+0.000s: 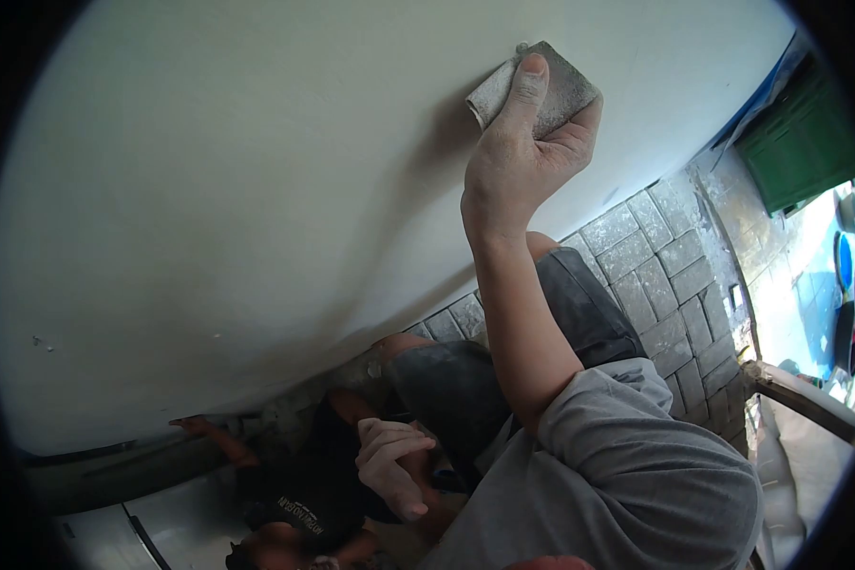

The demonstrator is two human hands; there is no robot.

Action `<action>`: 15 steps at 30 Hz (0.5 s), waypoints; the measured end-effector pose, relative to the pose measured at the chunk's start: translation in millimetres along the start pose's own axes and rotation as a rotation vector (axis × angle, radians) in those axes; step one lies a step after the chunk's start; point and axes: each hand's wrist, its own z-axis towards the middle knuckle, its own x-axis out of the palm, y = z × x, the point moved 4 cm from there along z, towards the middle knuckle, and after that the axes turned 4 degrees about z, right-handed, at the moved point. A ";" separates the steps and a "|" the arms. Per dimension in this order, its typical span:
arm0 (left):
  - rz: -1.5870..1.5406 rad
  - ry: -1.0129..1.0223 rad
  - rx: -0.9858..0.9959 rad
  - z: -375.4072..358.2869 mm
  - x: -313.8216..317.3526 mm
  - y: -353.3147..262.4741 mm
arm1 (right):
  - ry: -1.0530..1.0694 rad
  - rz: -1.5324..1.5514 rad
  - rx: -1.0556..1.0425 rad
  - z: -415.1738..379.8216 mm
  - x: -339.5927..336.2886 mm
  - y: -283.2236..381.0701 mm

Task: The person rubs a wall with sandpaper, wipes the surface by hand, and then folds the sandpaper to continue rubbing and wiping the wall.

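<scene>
Now | right hand (pixel 518 157) grips one grey, dusty sanding pad (pixel 541 87), pressed flat against the white wall (pixel 237 190) | left hand (pixel 394 465) empty, fingers loosely curled, low by the knee | one pad, two hands, grey paving bricks (pixel 655 275) below

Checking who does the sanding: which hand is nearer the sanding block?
Right. The right hand presses the sanding block against the wall; the left hand hangs far below.
</scene>
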 end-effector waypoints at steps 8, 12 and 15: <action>-0.008 0.016 0.010 4.1 -0.1 -1.5 | -0.142 0.053 -0.053 -2.3 6.7 -5.4; -0.005 0.030 0.005 0.5 -1.4 -2.7 | -0.157 0.065 -0.029 -4.4 10.9 -3.8; -0.003 0.028 -0.002 0.0 -2.5 -3.2 | -0.185 0.122 0.049 -5.6 12.6 2.5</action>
